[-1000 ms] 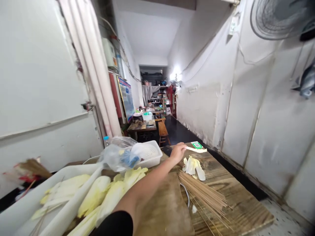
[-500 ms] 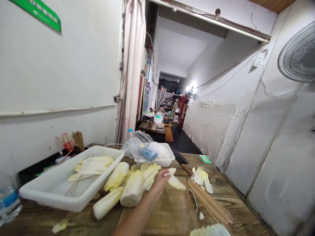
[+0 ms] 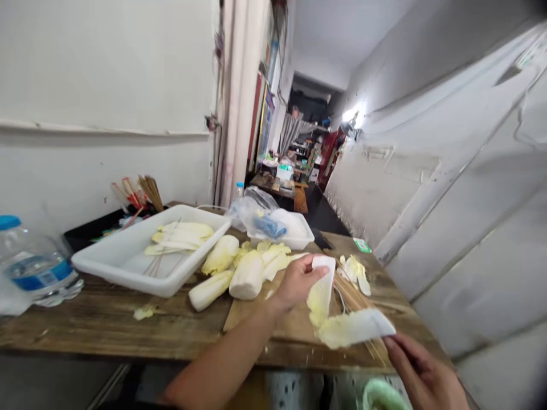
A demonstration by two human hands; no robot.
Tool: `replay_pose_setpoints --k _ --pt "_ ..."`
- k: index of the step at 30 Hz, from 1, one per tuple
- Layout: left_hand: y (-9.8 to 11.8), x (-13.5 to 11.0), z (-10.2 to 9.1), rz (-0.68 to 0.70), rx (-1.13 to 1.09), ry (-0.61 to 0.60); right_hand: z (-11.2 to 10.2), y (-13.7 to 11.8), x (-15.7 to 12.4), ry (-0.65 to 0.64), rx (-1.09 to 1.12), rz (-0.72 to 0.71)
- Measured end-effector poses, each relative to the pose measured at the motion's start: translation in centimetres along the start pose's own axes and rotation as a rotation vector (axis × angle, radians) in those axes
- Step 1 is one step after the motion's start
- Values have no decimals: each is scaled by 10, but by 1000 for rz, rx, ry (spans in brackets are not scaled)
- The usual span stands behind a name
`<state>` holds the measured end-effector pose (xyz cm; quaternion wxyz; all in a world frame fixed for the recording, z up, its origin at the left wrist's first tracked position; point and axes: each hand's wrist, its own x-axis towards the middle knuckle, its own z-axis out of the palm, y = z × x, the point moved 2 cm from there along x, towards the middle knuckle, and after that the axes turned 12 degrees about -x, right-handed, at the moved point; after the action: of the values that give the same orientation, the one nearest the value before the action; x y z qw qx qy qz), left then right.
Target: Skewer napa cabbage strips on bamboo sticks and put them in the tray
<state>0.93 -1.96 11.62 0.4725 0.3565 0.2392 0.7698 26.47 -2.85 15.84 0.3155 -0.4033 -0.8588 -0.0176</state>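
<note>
A napa cabbage leaf is pinched by its white end in my left hand, above the cutting board. My right hand grips the white end of another napa cabbage leaf; whether a skewer runs through it I cannot tell. The yellow tips of both leaves meet between my hands. Bamboo skewers lie in a bundle behind the leaves, partly covered. Left of the board are a cut cabbage head and a smaller cabbage piece.
A white tray at the left holds cabbage leaves with skewers. Behind the cabbage sits a white basket with plastic bags. Cabbage scraps lie to the right, a water bottle far left. A green bin stands below the table edge.
My left hand has lifted its leaf off the board and moved right. My right hand has come into view holding the leaf from the lower right. The camera view has shifted.
</note>
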Motion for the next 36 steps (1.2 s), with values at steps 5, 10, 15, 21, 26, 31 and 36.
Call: replay_pose_setpoints --k 5,10,15,21,26,31,36 --pt "-2 -21 1 -72 47 -12 -4 -30 -9 -60 15 199" --pt "-6 -36 -4 -156 54 -11 -6 -37 -23 -97 49 258" --pt "3 -49 2 -238 -56 -56 -10 -30 -38 -99 17 139" --pt "6 -59 5 -299 -116 -57 -10 -13 -60 -50 -96 -7" --pt "4 -60 6 -315 -115 -89 -10 -2 -73 -30 -145 -16" --pt "4 -61 7 -293 -80 -109 -10 3 -79 -44 -161 16" --pt "5 -61 8 -303 -92 -103 -10 9 -80 -17 -208 -47"
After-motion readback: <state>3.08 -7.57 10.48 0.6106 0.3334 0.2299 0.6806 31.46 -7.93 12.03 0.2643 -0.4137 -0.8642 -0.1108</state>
